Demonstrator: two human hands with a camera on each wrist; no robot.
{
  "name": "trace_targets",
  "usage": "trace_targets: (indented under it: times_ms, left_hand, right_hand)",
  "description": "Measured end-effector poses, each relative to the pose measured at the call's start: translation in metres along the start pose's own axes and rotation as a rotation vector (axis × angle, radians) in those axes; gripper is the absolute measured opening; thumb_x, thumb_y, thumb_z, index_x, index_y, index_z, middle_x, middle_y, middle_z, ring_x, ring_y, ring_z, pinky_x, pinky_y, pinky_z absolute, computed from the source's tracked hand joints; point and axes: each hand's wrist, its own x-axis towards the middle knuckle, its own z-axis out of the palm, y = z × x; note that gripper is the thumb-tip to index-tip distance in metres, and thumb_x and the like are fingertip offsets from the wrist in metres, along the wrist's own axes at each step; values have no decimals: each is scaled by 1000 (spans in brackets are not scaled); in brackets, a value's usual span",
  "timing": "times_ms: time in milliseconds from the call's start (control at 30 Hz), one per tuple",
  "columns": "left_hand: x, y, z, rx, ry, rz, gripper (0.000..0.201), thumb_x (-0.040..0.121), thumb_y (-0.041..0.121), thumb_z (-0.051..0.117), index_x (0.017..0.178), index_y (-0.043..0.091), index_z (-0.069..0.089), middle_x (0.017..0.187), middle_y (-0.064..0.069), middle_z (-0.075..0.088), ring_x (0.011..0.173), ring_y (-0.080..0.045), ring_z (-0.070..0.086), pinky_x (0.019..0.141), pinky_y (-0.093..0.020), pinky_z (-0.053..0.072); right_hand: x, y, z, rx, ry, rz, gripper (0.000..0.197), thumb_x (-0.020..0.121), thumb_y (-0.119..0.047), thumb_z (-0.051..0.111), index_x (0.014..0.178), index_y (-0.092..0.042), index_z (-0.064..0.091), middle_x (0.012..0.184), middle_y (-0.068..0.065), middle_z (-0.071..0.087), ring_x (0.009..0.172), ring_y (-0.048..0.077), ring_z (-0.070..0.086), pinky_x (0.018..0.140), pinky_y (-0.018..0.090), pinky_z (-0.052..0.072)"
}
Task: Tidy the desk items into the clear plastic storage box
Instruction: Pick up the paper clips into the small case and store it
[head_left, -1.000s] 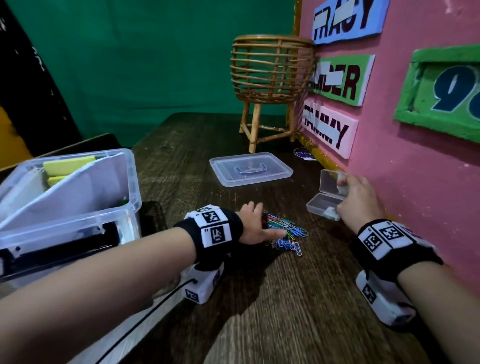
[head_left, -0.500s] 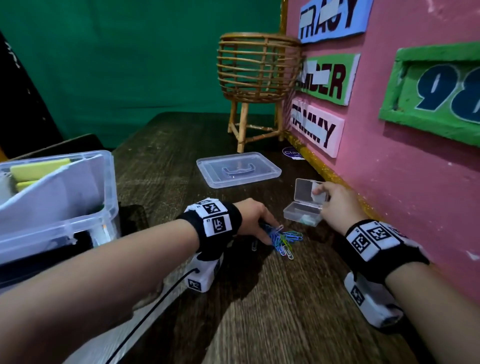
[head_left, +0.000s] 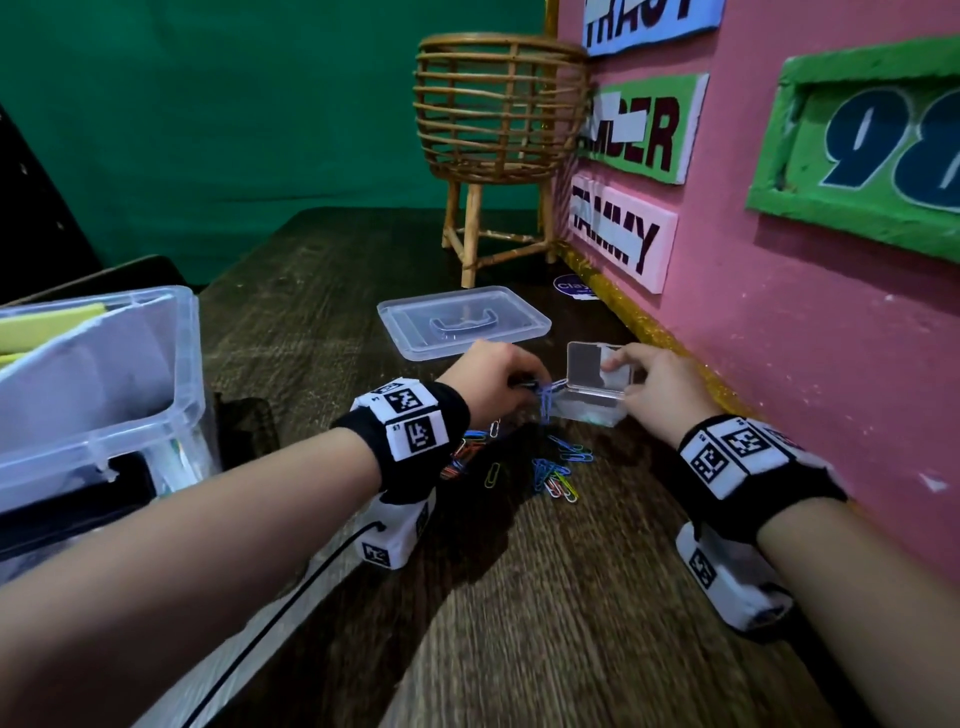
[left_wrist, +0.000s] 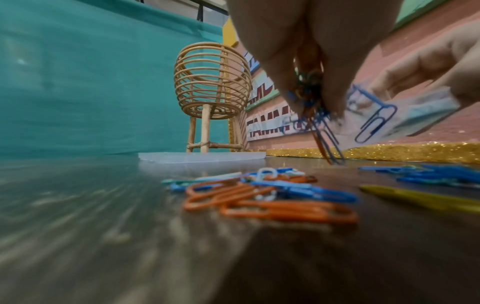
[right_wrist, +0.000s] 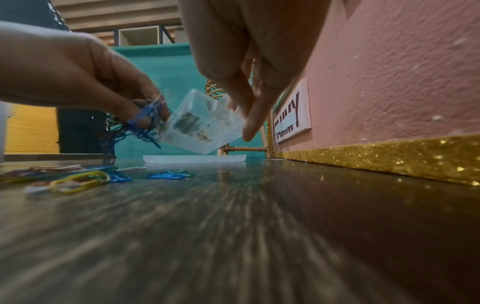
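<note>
Since the earlier frame the left hand (head_left: 493, 387) has lifted off the surface (head_left: 519, 597) with a bunch of paper clips (head_left: 545, 408) and carried it to the mouth of the small clear case (head_left: 587, 405), which the right hand (head_left: 660, 395) now holds tilted up off the wood with its hinged lid standing open. The left grip is a pinch on the tangled clips; the right grip is a fingertip hold on the case's sides and lid. More loose clips (head_left: 556, 475) lie scattered on the surface just below both hands. The clear plastic storage box (head_left: 130, 358) sits well apart at the left edge of the head view, already holding yellow and dark items, and its flat lid (head_left: 462, 322) lies beyond the hands. To do this step well, the bunch probably wants to be over the case's opening before the fingers loosen, since several clips dangle below the pinch and could catch the rim or drop outside. Levelling the case a little would likely keep what goes in from sliding back out. Remaining clips look best gathered into one heap first.
</note>
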Motion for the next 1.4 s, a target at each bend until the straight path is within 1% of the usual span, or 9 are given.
trace_targets:
  times_ms: [167,367,633,800,900,1067,1233,1333,1400]
  left_hand:
    - [12,13,7,-24,83,107,25,84,9,64,108,8,68,110,-10,69,106,-24,60,90,-23,38]
    - [19,22,18,-41,-36,178,30,85,6,60,115,10,63,116,-8,66,108,-22,59,87,-15,36]
    - [22,15,18,-17,81,-130,21,91,14,49,106,6,61,114,-13,61,108,-28,56,90,-32,43]
    - [23,16,20,45,-92,-241,37,94,35,49,109,5,64,111,-13,66,104,-26,60,86,-32,46]
    - [22,15,18,23,-51,-206,30,89,29,59,105,4,69,106,-12,69,99,-24,63,87,-31,50]
    - [20,16,15,-44,65,-108,18,81,20,69,93,8,73,95,-9,71,91,-20,63,84,-27,49]
    - [14,24,15,-105,-35,87,24,90,20,57,112,14,67,111,-5,68,101,-16,61,86,-21,43]
    - [16,22,15,-139,143,24,23,93,11,48,109,9,65,107,-9,68,101,-21,60,79,-15,37]
    - [19,19,14,-123,179,-85,21,91,8,49,106,6,64,107,-12,67,101,-25,60,82,-22,42]
  right_hand:
    - [-4,-5,-2,52,-87,-43,38,82,6,54,101,-23,69,98,-2,60,87,14,52,76,18,34]
    - [-2,-6,-1,90,-89,-85,41,80,6,57,109,-21,67,100,-3,63,92,11,55,81,17,35]
    - [0,-1,1,114,-60,-33,40,80,8,53,99,-25,64,105,3,63,80,16,55,70,21,39]
    - [4,1,3,132,-35,-10,39,79,6,57,94,-30,60,101,6,66,77,21,62,57,21,44]
    - [3,1,3,134,-37,-6,39,79,6,58,97,-28,61,98,8,67,80,25,65,62,25,49]
    - [0,-3,1,116,-88,-35,39,81,6,54,100,-26,63,103,3,64,75,15,56,57,19,39]
    - [-4,-7,-3,136,-106,-66,36,82,5,53,98,-25,62,101,1,63,66,2,49,54,14,36]
    - [-4,-7,-2,141,-83,-53,36,82,5,53,99,-26,62,105,3,62,71,11,52,56,17,37]
    - [-2,-6,-2,148,-58,-40,37,81,7,53,102,-23,62,105,4,62,73,14,53,53,16,36]
